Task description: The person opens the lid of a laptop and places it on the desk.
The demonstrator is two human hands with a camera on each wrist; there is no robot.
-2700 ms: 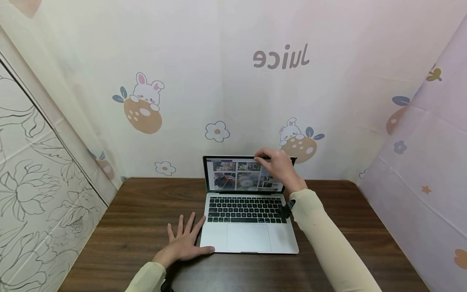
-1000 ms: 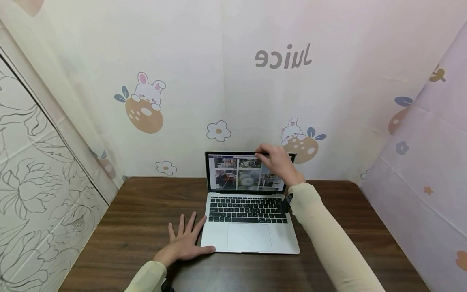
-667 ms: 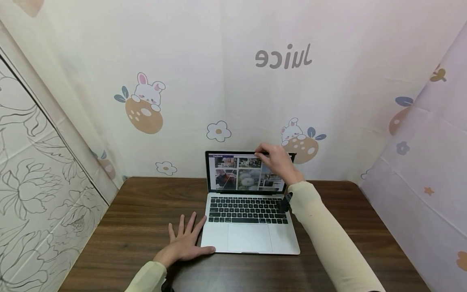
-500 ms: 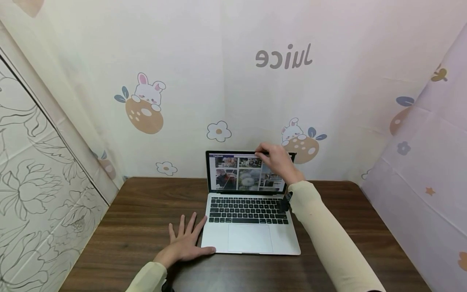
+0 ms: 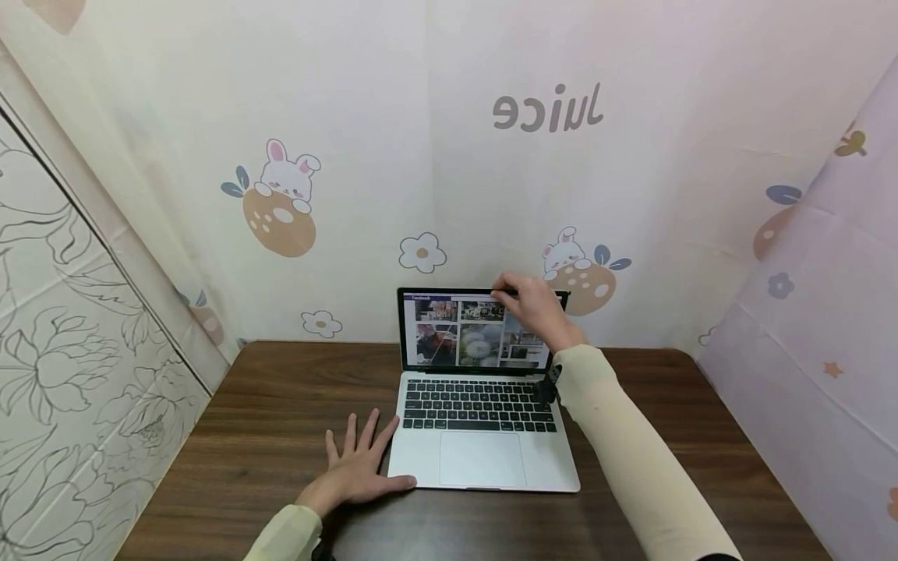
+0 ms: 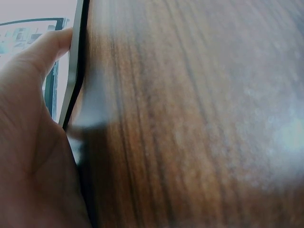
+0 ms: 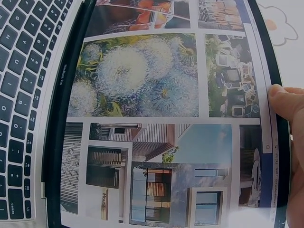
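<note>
A silver laptop [image 5: 484, 460] stands unfolded on the wooden table, its lit screen [image 5: 480, 333] showing a page of photos. My right hand [image 5: 536, 310] pinches the top edge of the lid, right of its middle. In the right wrist view the thumb [image 7: 285, 100] lies over the screen's dark bezel, and the keyboard [image 7: 23, 90] runs along the left. My left hand [image 5: 354, 469] lies with its fingers spread on the table, left of the laptop. Its thumb [image 6: 45, 47] rests on the front left corner of the base; the left wrist view shows the base's thin edge beside it.
The dark wood table [image 5: 281, 397] extends to both sides of the laptop. Close behind the lid hangs a pale curtain [image 5: 365, 156] printed with rabbits and flowers. More patterned cloth [image 5: 835, 273] hangs on the right, and a floral panel [image 5: 77, 374] on the left.
The lid has tilted back a little, its top edge rising in the head view with my right hand pinching it. My left hand has stayed in place.
</note>
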